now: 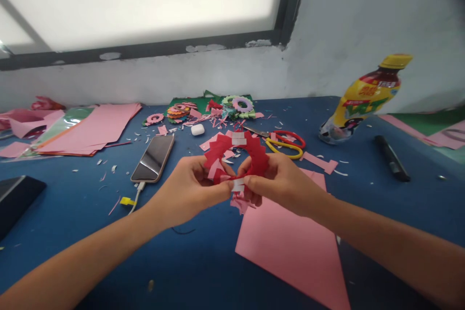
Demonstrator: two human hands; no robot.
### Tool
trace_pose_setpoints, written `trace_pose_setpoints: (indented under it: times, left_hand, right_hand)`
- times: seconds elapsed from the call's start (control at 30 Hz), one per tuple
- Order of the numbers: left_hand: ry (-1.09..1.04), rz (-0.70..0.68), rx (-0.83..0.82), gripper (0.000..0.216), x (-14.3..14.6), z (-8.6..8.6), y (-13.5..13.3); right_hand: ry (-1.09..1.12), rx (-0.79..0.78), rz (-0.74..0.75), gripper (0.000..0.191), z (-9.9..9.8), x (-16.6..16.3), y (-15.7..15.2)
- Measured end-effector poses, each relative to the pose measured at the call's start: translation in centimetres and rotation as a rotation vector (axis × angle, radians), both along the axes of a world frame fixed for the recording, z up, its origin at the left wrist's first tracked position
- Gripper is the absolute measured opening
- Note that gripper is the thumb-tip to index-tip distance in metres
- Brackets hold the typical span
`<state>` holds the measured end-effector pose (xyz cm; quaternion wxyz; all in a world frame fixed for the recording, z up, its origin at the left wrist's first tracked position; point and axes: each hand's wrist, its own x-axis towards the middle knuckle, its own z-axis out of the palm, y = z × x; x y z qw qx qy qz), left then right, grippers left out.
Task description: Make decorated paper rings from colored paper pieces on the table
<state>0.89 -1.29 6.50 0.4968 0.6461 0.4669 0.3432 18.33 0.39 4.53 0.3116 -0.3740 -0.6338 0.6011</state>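
Between my two hands is a red paper ring (256, 147) with a jagged outer edge, held up above the table. White strips show at its top and bottom, and pink paper pieces hang at its lower edge. My left hand (194, 181) pinches the ring's lower left, thumb on the bottom white strip. On the other side my right hand (278, 179) grips the lower right, its thumb meeting the same strip. Some fingertips are hidden behind the ring. Below my right hand lies a pink paper sheet (290, 247). Scissors (285, 145) with red and yellow handles rest just behind.
A phone (153, 159) on a cable lies left, near a white earbud case (198, 129). Small paper rings (242, 103) and scraps are at the back. Pink sheets (90, 128) are stacked left. A tilted-looking bottle (363, 99) and a black marker (392, 157) are right.
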Motion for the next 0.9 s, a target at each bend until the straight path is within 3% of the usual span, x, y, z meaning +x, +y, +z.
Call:
trace_pose_setpoints:
  times: [0.13,0.4,0.67,0.9]
  left_hand:
    - [0.059,0.015,0.003,0.011,-0.3,0.1,-0.1]
    - [0.039,0.042,0.017,0.007,0.1,0.1,-0.4]
    - [0.076,0.108,0.031,0.005,0.2,-0.7,-0.6]
    - [0.109,0.102,0.063,0.007,0.2,-1.1,-0.4]
  right_hand:
    - [-0.007,-0.006,0.012,0.005,0.1,-0.1,-0.1]
    - [-0.154,0.154,-0.033,0.007,0.8,-0.3,-0.5]
    - [-0.175,0.245,-0.071,0.006,0.2,-0.5,-0.6]
    - [-0.197,0.210,-0.058,0.005,0.1,-0.4,-0.5]
